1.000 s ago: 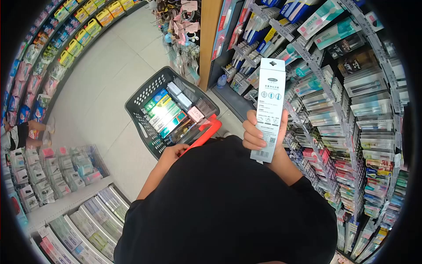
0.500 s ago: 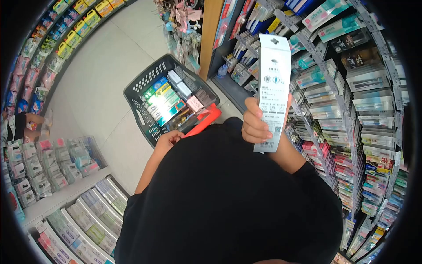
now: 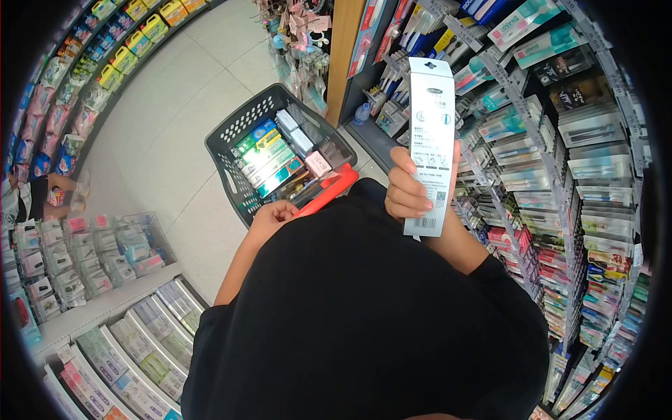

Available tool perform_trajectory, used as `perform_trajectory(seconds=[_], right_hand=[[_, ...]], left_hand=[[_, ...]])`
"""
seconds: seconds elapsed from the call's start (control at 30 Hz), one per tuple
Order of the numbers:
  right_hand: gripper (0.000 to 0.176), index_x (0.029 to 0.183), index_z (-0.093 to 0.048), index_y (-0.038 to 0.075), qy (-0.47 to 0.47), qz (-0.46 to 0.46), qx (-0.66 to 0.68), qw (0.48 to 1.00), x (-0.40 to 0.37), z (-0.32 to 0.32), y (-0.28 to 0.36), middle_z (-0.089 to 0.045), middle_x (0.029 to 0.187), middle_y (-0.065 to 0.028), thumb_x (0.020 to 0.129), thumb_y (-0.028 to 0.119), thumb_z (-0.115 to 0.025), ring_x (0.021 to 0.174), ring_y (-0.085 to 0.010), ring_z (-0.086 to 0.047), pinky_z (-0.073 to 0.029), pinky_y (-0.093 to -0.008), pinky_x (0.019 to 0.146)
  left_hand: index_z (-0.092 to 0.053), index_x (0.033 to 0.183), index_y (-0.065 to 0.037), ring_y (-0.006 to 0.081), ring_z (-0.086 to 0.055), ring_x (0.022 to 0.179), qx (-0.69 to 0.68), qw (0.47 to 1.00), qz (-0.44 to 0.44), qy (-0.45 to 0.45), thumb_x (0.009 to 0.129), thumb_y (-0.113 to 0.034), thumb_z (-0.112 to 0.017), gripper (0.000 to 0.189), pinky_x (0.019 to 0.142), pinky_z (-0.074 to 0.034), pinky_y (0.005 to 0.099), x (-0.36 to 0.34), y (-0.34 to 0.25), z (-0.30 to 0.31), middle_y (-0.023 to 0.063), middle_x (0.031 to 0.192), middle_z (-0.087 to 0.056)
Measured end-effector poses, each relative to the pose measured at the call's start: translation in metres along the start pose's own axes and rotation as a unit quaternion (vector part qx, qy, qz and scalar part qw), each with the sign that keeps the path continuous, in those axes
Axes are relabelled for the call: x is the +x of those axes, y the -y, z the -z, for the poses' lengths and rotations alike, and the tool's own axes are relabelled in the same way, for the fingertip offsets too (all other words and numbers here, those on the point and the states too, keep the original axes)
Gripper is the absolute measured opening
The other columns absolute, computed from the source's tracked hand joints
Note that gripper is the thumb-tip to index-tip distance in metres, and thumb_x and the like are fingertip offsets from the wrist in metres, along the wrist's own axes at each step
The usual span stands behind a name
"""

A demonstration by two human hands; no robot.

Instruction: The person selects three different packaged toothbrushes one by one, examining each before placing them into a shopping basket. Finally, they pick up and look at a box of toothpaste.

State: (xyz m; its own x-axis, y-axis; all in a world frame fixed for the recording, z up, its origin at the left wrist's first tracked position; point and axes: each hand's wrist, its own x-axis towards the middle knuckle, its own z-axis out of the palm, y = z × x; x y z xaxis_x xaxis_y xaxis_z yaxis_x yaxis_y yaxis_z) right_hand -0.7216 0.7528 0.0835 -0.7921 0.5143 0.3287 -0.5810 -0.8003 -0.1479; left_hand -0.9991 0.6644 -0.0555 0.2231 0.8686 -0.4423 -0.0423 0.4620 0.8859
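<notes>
While holding a slim white box (image 3: 430,143) near upright, right of the basket (image 3: 323,126), in the closed fingers of the right hand (image 3: 409,187), and curling the left hand (image 3: 274,214) around the end of the red handle (image 3: 327,193) at the basket's near side, seems to be examining the printed face, probably calling next for a steady, face-on hold

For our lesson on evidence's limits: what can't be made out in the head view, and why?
All in the head view:
Narrow white cardboard package: far face turned away; finest print too small.
Right hand: palm behind the package.
Dark grey perforated plastic basket: floor mostly under coloured boxes.
Bright red plastic handle: near end covered by bare left hand.
Another person: upper body mostly cut off by left edge.
</notes>
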Motion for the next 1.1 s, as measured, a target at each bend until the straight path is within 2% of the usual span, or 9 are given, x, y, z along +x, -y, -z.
perform_trajectory(seconds=[0.63,0.73,0.77,0.83,0.87,0.9,0.97,1.0,1.1], right_hand=[[0.061,0.088,-0.036,0.007,-0.074,-0.001,-0.023,0.997,0.006,-0.002,0.003,-0.039,0.06,-0.0008,0.078,0.065,-0.052,0.046,-0.0096,-0.045,-0.037,-0.0225,0.043],[0.067,0.092,-0.041,0.003,-0.067,-0.015,-0.028,0.997,0.004,-0.002,0.004,-0.04,0.066,-0.0034,0.081,0.068,-0.042,0.049,-0.0115,-0.042,-0.035,-0.0255,0.047],[0.065,0.091,-0.041,0.003,-0.123,-0.019,-0.076,0.989,0.005,-0.004,0.003,-0.04,0.065,-0.0032,0.083,0.067,-0.039,0.047,-0.0117,-0.041,-0.035,-0.0257,0.046],[0.061,0.088,-0.041,0.005,-0.232,-0.03,-0.166,0.958,0.007,-0.009,-0.006,-0.04,0.062,-0.0029,0.086,0.065,-0.034,0.044,-0.012,-0.04,-0.035,-0.026,0.044],[0.062,0.09,-0.043,0.004,-0.257,-0.023,-0.225,0.94,0.005,-0.005,-0.008,-0.042,0.064,-0.0039,0.089,0.063,-0.025,0.045,-0.0132,-0.04,-0.034,-0.0268,0.045],[0.058,0.091,-0.047,0.005,-0.269,-0.027,-0.24,0.932,0.004,-0.001,-0.008,-0.043,0.066,-0.0038,0.091,0.06,-0.029,0.051,-0.0148,-0.045,-0.038,-0.0271,0.049],[0.047,0.093,-0.048,0.005,-0.377,-0.028,-0.378,0.845,0.002,0.0,-0.008,-0.048,0.073,-0.003,0.096,0.049,-0.031,0.06,-0.0132,-0.049,-0.041,-0.0255,0.057],[0.034,0.098,-0.047,0.003,-0.367,-0.01,-0.455,0.811,-0.01,0.019,0.0,-0.053,0.084,-0.0027,0.098,0.036,-0.036,0.072,-0.0099,-0.051,-0.042,-0.0242,0.068],[0.025,0.102,-0.046,0.001,-0.306,-0.019,-0.647,0.698,-0.003,0.013,-0.003,-0.055,0.092,-0.0035,0.098,0.025,-0.04,0.081,-0.0075,-0.05,-0.041,-0.0231,0.074]], left_hand=[[-0.059,0.079,-0.003,0.0006,-0.045,0.052,0.043,0.998,-0.003,-0.034,0.077,-0.013,-0.072,0.017,0.05,-0.034,0.0174,-0.006,-0.02,0.0,-0.0048,0.057,-0.053],[-0.059,0.079,-0.003,0.0005,-0.045,0.052,0.048,0.998,-0.005,-0.028,0.076,-0.013,-0.073,0.017,0.049,-0.034,0.0175,-0.005,-0.019,-0.001,-0.0052,0.057,-0.052],[-0.059,0.078,-0.003,0.0005,-0.044,0.052,0.051,0.998,-0.006,-0.028,0.076,-0.014,-0.073,0.018,0.049,-0.034,0.0176,-0.004,-0.02,0.0,-0.0053,0.057,-0.052],[-0.059,0.078,-0.003,0.0006,-0.044,0.052,0.045,0.999,-0.004,-0.029,0.075,-0.015,-0.074,0.019,0.049,-0.033,0.0179,-0.007,-0.025,-0.002,-0.0058,0.056,-0.051],[-0.059,0.078,-0.003,0.0007,-0.043,0.052,0.042,0.999,-0.003,-0.031,0.075,-0.015,-0.075,0.019,0.049,-0.033,0.0181,-0.008,-0.026,-0.004,-0.006,0.056,-0.051],[-0.06,0.078,-0.004,0.0007,-0.043,0.051,0.049,0.998,0.0,-0.032,0.075,-0.015,-0.075,0.019,0.049,-0.033,0.0183,-0.008,-0.024,-0.004,-0.0062,0.056,-0.051],[-0.06,0.078,-0.004,0.0008,-0.042,0.051,0.067,0.997,0.0,-0.037,0.074,-0.016,-0.075,0.02,0.048,-0.032,0.0188,-0.006,-0.02,-0.002,-0.0065,0.056,-0.05],[-0.06,0.077,-0.004,0.0013,-0.041,0.05,0.067,0.997,-0.017,-0.041,0.074,-0.018,-0.076,0.021,0.047,-0.032,0.0194,-0.006,-0.019,-0.003,-0.0062,0.056,-0.049],[-0.059,0.077,-0.004,0.0021,-0.042,0.049,0.079,0.996,-0.003,-0.042,0.073,-0.019,-0.076,0.023,0.046,-0.032,0.0202,-0.008,-0.025,-0.004,-0.0054,0.055,-0.049]])
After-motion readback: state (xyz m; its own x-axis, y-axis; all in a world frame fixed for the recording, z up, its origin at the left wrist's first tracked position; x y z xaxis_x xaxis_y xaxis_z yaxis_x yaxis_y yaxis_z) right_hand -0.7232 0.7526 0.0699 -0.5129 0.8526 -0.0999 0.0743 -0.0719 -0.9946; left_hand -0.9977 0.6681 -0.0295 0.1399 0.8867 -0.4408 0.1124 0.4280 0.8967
